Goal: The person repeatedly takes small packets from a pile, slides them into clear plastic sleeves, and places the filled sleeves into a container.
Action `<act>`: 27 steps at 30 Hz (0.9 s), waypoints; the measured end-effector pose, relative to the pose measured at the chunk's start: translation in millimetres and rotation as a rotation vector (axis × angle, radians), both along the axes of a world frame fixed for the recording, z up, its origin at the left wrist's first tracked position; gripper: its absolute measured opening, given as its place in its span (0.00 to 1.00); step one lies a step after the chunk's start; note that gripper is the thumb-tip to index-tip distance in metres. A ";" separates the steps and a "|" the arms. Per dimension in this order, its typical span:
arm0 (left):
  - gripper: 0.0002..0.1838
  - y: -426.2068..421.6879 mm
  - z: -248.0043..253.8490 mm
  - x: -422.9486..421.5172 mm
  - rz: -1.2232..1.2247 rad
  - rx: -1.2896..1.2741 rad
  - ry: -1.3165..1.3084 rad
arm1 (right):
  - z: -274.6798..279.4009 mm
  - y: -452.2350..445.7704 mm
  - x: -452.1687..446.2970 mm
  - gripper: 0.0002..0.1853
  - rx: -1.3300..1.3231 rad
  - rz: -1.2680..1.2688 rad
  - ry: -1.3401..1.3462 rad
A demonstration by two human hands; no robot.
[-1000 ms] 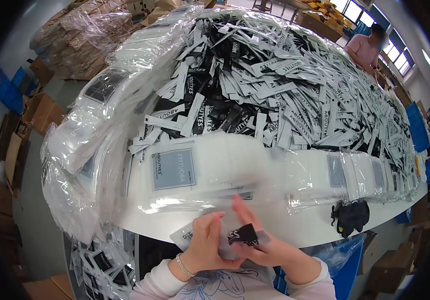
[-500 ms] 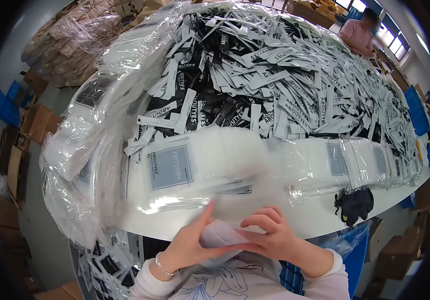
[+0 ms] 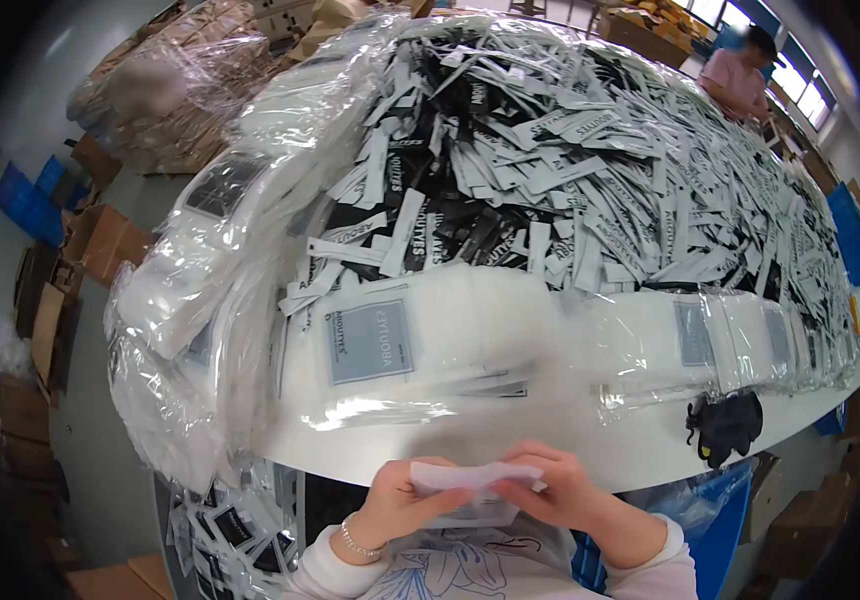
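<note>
Close to my body, below the table's front edge, my left hand (image 3: 400, 497) grips the left side of a translucent white pouch (image 3: 470, 484). On its right side my right hand (image 3: 545, 484) pinches the same pouch with thumb and fingers. What lies inside the pouch cannot be made out. Beyond my hands, a stack of frosted bags (image 3: 450, 325) with a grey-blue label rests on the white table (image 3: 350, 451). Behind that stack rises a big heap of slim white and black packets (image 3: 590, 190).
Clear-wrapped bag stacks (image 3: 250, 230) line the left side, more (image 3: 690, 345) the right front. Black gloves (image 3: 726, 428) lie at the front edge. A bin of labelled pouches (image 3: 235, 530) stands below left, a blue crate (image 3: 725, 540) below right. A person (image 3: 740, 75) sits far right.
The black-labelled packet between my hands is no longer visible. My hands have drawn level on either side of the pouch, which is now flatter. The camera view has shifted slightly.
</note>
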State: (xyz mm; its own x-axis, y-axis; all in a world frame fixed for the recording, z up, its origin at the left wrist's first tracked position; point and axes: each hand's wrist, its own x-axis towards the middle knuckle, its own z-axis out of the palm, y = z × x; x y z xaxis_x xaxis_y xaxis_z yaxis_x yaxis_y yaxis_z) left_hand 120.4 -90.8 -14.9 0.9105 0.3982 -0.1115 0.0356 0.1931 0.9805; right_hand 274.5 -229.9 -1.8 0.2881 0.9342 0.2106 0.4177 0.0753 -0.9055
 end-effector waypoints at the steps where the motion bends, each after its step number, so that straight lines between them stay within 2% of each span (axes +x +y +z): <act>1: 0.09 2.8 3.5 -1.2 -0.028 0.000 0.027 | -3.2 -2.3 0.8 0.09 0.002 0.042 -0.017; 2: 0.06 5.1 5.6 -4.2 -0.058 0.000 0.057 | -6.5 -1.9 -0.9 0.09 0.006 0.082 -0.032; 5: 0.06 9.3 4.0 -16.0 0.009 0.271 -0.143 | -17.3 2.6 -13.1 0.12 0.007 0.154 0.093; 8: 0.10 44.4 8.7 -56.0 -0.169 0.601 -0.155 | -10.6 26.1 -22.4 0.15 0.068 0.349 -0.143; 9: 0.11 55.1 15.8 -79.7 -0.188 0.605 -0.053 | -5.6 28.8 -17.5 0.16 0.055 0.308 -0.215; 10: 0.09 63.7 25.0 -111.1 -0.186 0.628 0.202 | 2.1 33.9 -10.7 0.17 0.042 0.266 -0.283; 12: 0.08 66.9 25.1 -167.2 0.001 0.968 0.673 | 9.0 50.1 13.4 0.17 0.048 0.146 -0.338; 13: 0.10 63.9 16.2 -199.6 0.069 1.267 0.870 | 7.4 60.7 33.9 0.16 0.066 0.068 -0.327; 14: 0.08 60.0 2.3 -224.1 0.135 1.128 1.120 | 3.8 74.6 56.4 0.14 0.075 -0.013 -0.370; 15: 0.15 62.0 -20.7 -253.9 0.244 0.652 1.207 | 3.2 91.7 78.2 0.13 0.085 -0.095 -0.414; 16: 0.20 57.4 -50.3 -277.1 0.193 0.745 1.117 | 10.4 110.0 96.4 0.11 0.004 -0.177 -0.492; 17: 0.25 55.6 -68.0 -289.5 0.141 0.835 1.023 | -4.2 131.5 120.3 0.15 0.033 -0.224 -0.563; 19: 0.32 41.5 -62.2 -260.3 -0.021 1.065 1.175 | -18.5 170.0 151.1 0.13 -0.016 -0.306 -0.635; 20: 0.32 42.7 -82.5 -266.2 0.034 0.971 1.014 | -25.7 183.3 160.0 0.12 -0.027 -0.343 -0.679; 21: 0.28 33.7 -43.7 -213.8 0.190 0.759 0.928 | -30.7 192.6 165.2 0.12 0.009 -0.297 -0.793; 22: 0.20 29.7 -30.0 -183.0 0.252 0.635 0.817 | -35.0 200.9 169.1 0.12 0.043 -0.247 -0.907; 24: 0.15 21.2 0.9 -125.3 0.284 0.609 0.598 | -41.3 212.5 171.9 0.11 0.063 -0.160 -1.110; 25: 0.11 23.4 1.5 -101.6 0.291 0.694 0.365 | -40.8 216.2 171.6 0.11 0.124 -0.178 -1.010; 27: 0.12 41.5 -3.6 -55.8 0.243 1.093 0.123 | -39.9 223.7 171.6 0.10 0.240 -0.214 -0.805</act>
State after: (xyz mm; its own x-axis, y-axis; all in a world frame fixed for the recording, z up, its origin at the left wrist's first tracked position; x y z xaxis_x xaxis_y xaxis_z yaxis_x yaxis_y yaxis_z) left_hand 64.5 -49.3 -18.5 0.8023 0.5025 0.3220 0.2225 -0.7525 0.6199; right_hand 446.0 -6.2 -41.7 0.1308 0.7812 0.6104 0.9519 0.0732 -0.2976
